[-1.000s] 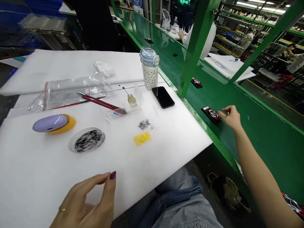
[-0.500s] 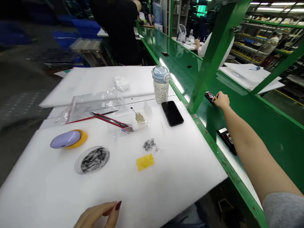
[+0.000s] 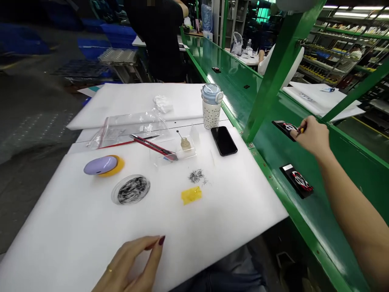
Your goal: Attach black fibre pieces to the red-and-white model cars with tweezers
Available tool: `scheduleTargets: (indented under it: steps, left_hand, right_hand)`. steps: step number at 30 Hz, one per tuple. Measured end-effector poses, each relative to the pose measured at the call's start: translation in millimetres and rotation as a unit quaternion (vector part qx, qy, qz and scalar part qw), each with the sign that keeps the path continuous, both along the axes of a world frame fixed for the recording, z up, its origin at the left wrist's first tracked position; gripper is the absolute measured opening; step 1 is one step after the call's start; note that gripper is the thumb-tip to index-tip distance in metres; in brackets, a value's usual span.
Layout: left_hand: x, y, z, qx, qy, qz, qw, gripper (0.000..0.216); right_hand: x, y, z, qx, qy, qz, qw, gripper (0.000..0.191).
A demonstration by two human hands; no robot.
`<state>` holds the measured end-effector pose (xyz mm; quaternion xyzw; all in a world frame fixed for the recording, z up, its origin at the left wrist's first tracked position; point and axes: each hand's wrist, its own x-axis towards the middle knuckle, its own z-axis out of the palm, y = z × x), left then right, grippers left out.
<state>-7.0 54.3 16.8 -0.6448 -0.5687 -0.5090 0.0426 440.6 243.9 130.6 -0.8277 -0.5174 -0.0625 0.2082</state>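
Over the green belt, my right hand (image 3: pixel 313 136) is closed with its fingertips on the near end of a flat black piece (image 3: pixel 284 129) bearing red and white looped markings or wiring. A small yellow item (image 3: pixel 302 130) shows between those fingers; its kind is unclear. A second similar black piece (image 3: pixel 297 181) lies on the belt, closer to me. At the front of the white table, my left hand (image 3: pixel 133 259) has thumb and index tip pinched together; anything between them is too small to see. Nearest to it are a round clear dish of black fibres (image 3: pixel 133 189) and yellow tape (image 3: pixel 191 195).
A green post (image 3: pixel 273 73) rises beside the belt (image 3: pixel 261 156). On the table (image 3: pixel 206 235) are a lidded cup (image 3: pixel 211 107), a phone (image 3: pixel 224 140), a red cutter knife (image 3: pixel 153 147), a small bottle (image 3: pixel 185 144), a plastic bag (image 3: pixel 130 125) and a purple case (image 3: pixel 101 165). Other people sit beyond.
My right hand has moved right along the belt, and the black piece has shifted slightly with it. My left hand sits higher in view, still pinched. The whole view has shifted a little.
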Motion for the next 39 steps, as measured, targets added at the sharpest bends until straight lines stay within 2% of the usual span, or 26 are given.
scheduleTargets:
  steps: [1,3,6,7,11,14,16,18,20,21,22,24,26,29,32,35,37,39]
  left_hand:
    - [4,0,1.3,0.000,-0.005,-0.010,1.000,0.014]
    - [19,-1,6.7,0.050,0.008,-0.089,0.995,0.015]
    - [50,-5,15.7,0.088,0.023,-0.142,0.986,0.015]
    - [60,-8,17.1,0.095,0.017,-0.152,0.984,0.013]
    - [75,-18,12.1,0.102,-0.011,-0.147,0.984,0.004]
    - [65,-24,2.4,0.093,-0.029,-0.125,0.987,0.004]
    - [55,-26,-3.0,0.085,-0.035,-0.116,0.989,0.007]
    - [47,-26,-6.3,0.087,-0.034,-0.113,0.989,0.012]
    - [40,-25,-7.9,0.098,-0.032,-0.113,0.988,0.018]
    - [37,-23,-8.6,0.106,-0.033,-0.114,0.987,0.021]
    - [35,-22,-9.3,0.114,-0.034,-0.113,0.987,0.022]
    - [31,-20,-11.5,0.120,-0.039,-0.107,0.986,0.024]
    - [27,-19,-14.4,0.119,-0.044,-0.101,0.987,0.024]
    - [25,-20,-18.4,0.108,-0.052,-0.103,0.987,0.025]
    - [24,-22,-19.9,0.093,-0.060,-0.110,0.988,0.023]
    - [24,-24,-19.2,0.083,-0.075,-0.114,0.987,0.023]
    - [23,-25,-18.6,0.079,-0.082,-0.119,0.986,0.024]
    - [22,-25,-18.4,0.077,-0.083,-0.127,0.985,0.024]
  right_hand:
    - [-15,-28,9.3,0.023,-0.024,0.037,0.999,0.031]
    - [-55,-81,20.2,0.055,-0.027,0.126,0.990,0.030]
    - [-125,-144,17.3,0.028,0.054,0.318,0.946,0.029]
    - [-148,-158,12.1,0.015,0.059,0.355,0.933,0.027]
    - [-218,-187,-14.8,-0.025,0.037,0.451,0.892,0.020]
    - [-239,-192,-23.9,-0.074,0.010,0.457,0.886,0.016]
    - [-240,-188,-19.5,-0.122,0.019,0.469,0.875,0.014]
    - [-237,-171,-9.6,-0.162,0.065,0.501,0.848,0.016]
    - [-237,-139,-0.1,-0.161,0.122,0.526,0.826,0.025]
    - [-239,-116,2.3,-0.133,0.141,0.528,0.827,0.031]
    - [-243,-92,2.6,-0.088,0.145,0.522,0.836,0.034]
    - [-258,-40,-3.9,-0.011,0.098,0.454,0.885,0.033]
    - [-275,4,-16.7,0.006,0.050,0.374,0.926,0.029]
    - [-295,44,-34.7,0.001,0.034,0.363,0.931,0.019]
    - [-299,53,-39.4,0.017,0.027,0.377,0.925,0.015]
    - [-289,41,-31.7,0.099,0.038,0.415,0.904,0.014]
    - [-279,22,-26.1,0.193,0.066,0.462,0.863,0.018]
    - [-271,-8,-25.0,0.267,0.137,0.501,0.812,0.028]
